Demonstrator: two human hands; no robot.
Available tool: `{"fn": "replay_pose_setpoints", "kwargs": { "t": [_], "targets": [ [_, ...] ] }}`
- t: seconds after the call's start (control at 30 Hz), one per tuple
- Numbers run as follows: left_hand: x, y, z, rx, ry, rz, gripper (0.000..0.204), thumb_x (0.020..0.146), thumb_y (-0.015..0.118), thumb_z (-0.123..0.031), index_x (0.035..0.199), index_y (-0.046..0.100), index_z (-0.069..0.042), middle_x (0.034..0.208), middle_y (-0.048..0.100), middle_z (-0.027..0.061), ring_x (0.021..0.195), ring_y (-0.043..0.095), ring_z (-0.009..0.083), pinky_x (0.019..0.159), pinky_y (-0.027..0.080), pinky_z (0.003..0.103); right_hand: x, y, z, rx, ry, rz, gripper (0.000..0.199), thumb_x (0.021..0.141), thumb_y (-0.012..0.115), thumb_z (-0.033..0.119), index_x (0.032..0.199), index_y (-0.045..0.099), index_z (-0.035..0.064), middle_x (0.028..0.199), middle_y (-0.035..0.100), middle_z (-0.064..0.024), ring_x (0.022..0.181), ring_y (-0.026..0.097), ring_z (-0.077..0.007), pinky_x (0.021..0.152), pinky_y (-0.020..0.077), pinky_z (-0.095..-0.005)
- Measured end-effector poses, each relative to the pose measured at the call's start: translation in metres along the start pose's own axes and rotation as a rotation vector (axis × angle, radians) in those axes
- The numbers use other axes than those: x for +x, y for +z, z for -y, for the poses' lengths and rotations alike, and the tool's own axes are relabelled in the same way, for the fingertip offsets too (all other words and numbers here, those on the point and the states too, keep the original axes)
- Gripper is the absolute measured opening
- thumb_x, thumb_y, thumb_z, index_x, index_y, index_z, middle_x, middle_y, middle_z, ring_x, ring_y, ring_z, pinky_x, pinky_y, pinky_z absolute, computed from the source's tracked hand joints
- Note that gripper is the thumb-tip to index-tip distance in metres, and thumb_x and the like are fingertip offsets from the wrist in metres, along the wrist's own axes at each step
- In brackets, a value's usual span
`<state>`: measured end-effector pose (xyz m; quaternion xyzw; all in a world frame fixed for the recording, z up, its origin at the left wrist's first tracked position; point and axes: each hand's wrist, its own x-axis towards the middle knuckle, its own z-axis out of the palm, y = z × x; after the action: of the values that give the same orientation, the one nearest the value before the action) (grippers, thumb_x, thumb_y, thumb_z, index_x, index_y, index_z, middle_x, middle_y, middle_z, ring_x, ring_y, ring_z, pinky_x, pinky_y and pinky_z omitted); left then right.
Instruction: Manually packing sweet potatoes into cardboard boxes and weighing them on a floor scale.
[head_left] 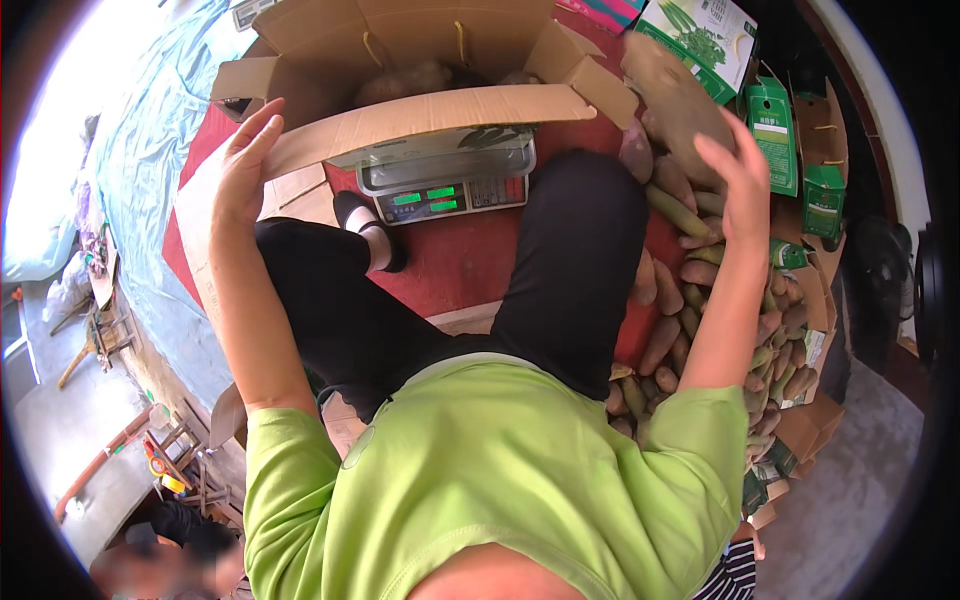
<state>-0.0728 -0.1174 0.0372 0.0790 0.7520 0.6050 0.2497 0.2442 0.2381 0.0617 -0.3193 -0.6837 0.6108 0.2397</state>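
Note:
My left hand (243, 175) is at the left end of the front flap of a cardboard box (430, 112), fingers stretched upward and apart. It is close against the flap; whether it touches is unclear. On the right, my right hand (745, 180) has its thumb over a large brown root vegetable (680, 105), slightly blurred, above a pile of roots. Its other fingers are partly hidden by the root. Inside the box, more brown roots (405, 82) lie in shadow. The box rests on a scale (445, 195) with green lit displays.
Pinkish-brown and green roots (690, 270) are heaped by my right leg. Beyond them stand green-and-white cartons (770, 130). A blue sheet (150, 150) spreads to the left, and red matting (440, 260) lies under the scale. Another person (170, 560) is at the lower left.

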Motion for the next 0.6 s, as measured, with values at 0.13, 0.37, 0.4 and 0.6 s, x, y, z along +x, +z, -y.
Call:
{"fn": "replay_pose_setpoints", "kwargs": {
  "t": [0.13,0.37,0.4,0.6],
  "targets": [
    [-0.006,0.007,-0.01,0.015,-0.029,0.005,0.039,0.086,0.063,-0.025,0.122,0.058,-0.01,0.13,0.05,0.0099,0.125,0.039,0.0172,0.103,0.028,0.027,0.048,0.048,0.038,-0.225,-0.155,0.228,0.047,0.073,0.069,0.019,0.114,0.058,-0.0026,0.101,0.063,-0.0103,0.095,0.058,-0.016,0.084,0.044,-0.0265],
    [-0.006,0.007,-0.014,0.047,-0.062,-0.005,0.039,0.086,0.064,-0.025,0.122,0.059,-0.011,0.129,0.05,0.0088,0.122,0.042,0.0166,0.102,0.03,0.027,0.114,0.133,0.017,-0.542,-0.147,0.457,0.061,0.068,0.071,0.029,0.118,0.055,-0.003,0.106,0.062,-0.0127,0.099,0.058,-0.0189,0.086,0.0435,-0.0298],
    [-0.007,0.007,-0.015,0.039,-0.067,0.003,0.04,0.086,0.064,-0.025,0.122,0.058,-0.012,0.129,0.05,0.0082,0.121,0.043,0.0163,0.102,0.031,0.027,0.111,0.144,0.019,-0.543,-0.146,0.46,0.061,0.068,0.071,0.029,0.118,0.055,-0.003,0.106,0.062,-0.0127,0.099,0.058,-0.0189,0.086,0.0435,-0.0298],
    [-0.004,0.008,-0.015,0.113,-0.053,0.016,0.039,0.086,0.062,-0.029,0.122,0.059,-0.014,0.129,0.05,0.0081,0.121,0.043,0.0158,0.099,0.032,0.027,0.117,0.213,-0.009,-0.676,-0.082,0.594,0.061,0.067,0.071,0.029,0.116,0.057,-0.0032,0.111,0.06,-0.0153,0.103,0.057,-0.0231,0.089,0.0423,-0.0304]
  ]
}}
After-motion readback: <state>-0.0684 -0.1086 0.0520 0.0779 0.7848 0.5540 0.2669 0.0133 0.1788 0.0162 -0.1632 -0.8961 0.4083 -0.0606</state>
